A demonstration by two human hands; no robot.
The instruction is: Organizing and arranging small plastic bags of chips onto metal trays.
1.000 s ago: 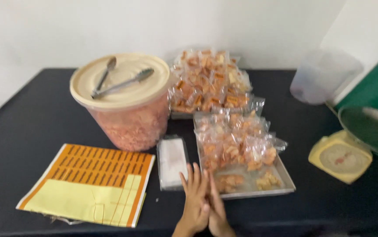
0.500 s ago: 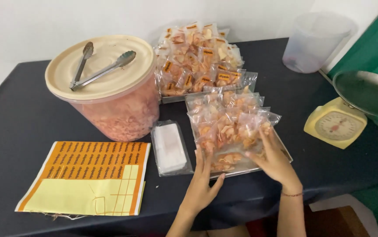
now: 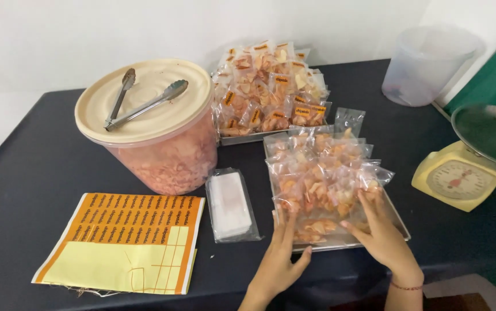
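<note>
both hands working at the near tray of snack bags

the near metal tray (image 3: 400,229) is sitting on the black table (image 3: 41,167), close to its front edge, and it is carrying a heap of small clear snack bags (image 3: 323,173) filled with orange-brown pieces. the left hand (image 3: 279,262) is lying open and flat at the tray's near left corner, fingers spread and touching the front bags. the right hand (image 3: 380,230) is resting open on the bags at the tray's near right side, fingers extended, clamped on nothing. the two hands are apart, with bags between them.

behind this tray a second tray (image 3: 242,138) is holding more bags (image 3: 271,86), these bearing small orange labels. to the left, a big clear tub (image 3: 167,161) of pinkish snack pieces is standing shut under a cream lid (image 3: 144,101), with metal tongs (image 3: 144,103) lying on top. just beside the tub a flat clear packet (image 3: 229,204) of white contents is lying. further left, a sheet of orange stickers (image 3: 133,222) is lying, its lower part peeled to yellow backing. at the right, a yellow dial scale (image 3: 455,178) with a metal pan and a translucent jug (image 3: 423,66) are standing.
</note>
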